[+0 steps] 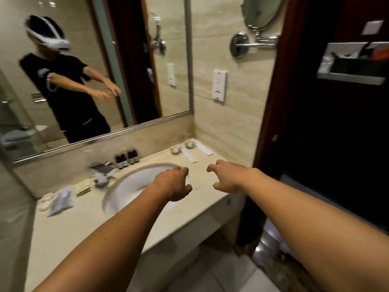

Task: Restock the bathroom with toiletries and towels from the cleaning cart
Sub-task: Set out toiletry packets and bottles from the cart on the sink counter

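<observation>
Already the desk [69,232] carries a good share of toiletries, all arranged around the sink [134,186] so a guest can reach them from the basin. Behind the sink, against the low wall under the mirror [126,60], stand four small dark bottles [127,160] in a row, upright and close together. To the sink's left lie flat sachets and packets [84,186], spread side by side rather than stacked, likely so each label shows. Beyond the sink to its right, in the corner, sit two glasses [182,146] with slim white wrapped items [204,149] laid beside them. No towels show, and a tray of supplies [353,66] glimpsed through the doorway, well right of the sink, may belong to the cart.

Both arms reach forward, nearly straight. The left hand [173,184] hovers over the sink's right edge, palm down, fingers loosely curled and holding nothing. The right hand [226,178] hangs just right of the sink above bare desk, fingers hooked downward, thumb apart, also empty. Neither touches anything, which suggests a pause between placements.
</observation>
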### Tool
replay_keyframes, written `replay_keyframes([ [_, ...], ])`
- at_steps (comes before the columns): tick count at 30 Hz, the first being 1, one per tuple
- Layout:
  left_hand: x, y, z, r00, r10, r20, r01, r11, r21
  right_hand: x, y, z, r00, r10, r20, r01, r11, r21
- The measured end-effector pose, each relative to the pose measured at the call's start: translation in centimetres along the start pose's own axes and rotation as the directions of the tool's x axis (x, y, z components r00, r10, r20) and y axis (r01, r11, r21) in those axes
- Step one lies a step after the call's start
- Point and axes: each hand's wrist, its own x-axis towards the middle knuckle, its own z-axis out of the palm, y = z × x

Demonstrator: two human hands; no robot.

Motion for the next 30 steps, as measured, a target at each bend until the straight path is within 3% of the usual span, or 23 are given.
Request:
replay_keyframes([
  [15, 10.8, 27.8, -1.6, 0.901, 0.432, -0.031, -0.432, 0.902, 0.014, -14.2, 24.8, 0.6, 0.918, 0.391, -0.062, -0.383, 0.917, 0.107],
  [23, 16.2, 43.8, -1.8, 0.823, 0.567, -0.038, -0.566, 0.824, 0.021, -21.7, 37.8, 0.7, 0.829, 0.558, -0.048, -0.549, 0.826, 0.129],
  [30, 19.0, 56.4, -1.6, 0.684, 0.73, -0.002, -0.73, 0.684, -0.001, -28.6, 46.5, 2.3, 0.686, 0.727, -0.029, -0.71, 0.677, 0.194],
])
